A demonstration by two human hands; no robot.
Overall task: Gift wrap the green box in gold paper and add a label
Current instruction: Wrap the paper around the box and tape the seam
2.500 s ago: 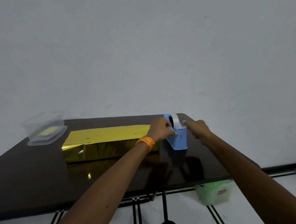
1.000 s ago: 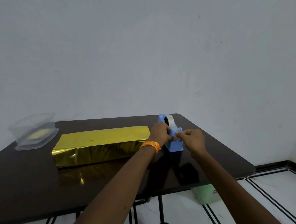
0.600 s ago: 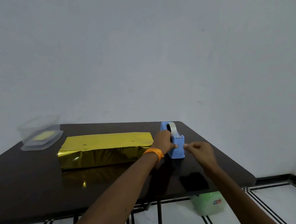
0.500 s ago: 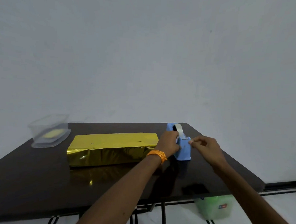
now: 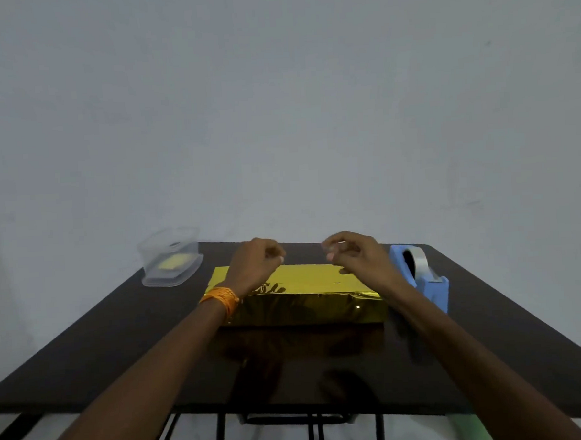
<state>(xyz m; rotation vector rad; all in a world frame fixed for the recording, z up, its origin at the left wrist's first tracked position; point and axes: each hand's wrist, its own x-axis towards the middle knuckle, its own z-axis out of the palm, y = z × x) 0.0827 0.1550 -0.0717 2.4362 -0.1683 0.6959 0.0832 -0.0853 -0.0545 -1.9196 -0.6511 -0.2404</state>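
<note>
The box wrapped in gold paper lies lengthwise in the middle of the dark table. Both hands hover just above its far top edge. My left hand, with an orange band at the wrist, and my right hand have fingertips pinched. A faint strip of clear tape is stretched between them. The blue tape dispenser with its clear roll stands at the box's right end, just right of my right forearm. No green of the box shows.
A clear plastic container holding something yellow sits at the table's far left corner. A plain wall rises right behind the table. A green bin shows under the table's right front edge.
My right hand pulled tape off the dispenser and my left hand let the dispenser go. Both hands moved left over the gold box, with the strip between them. The camera view shifted right.
</note>
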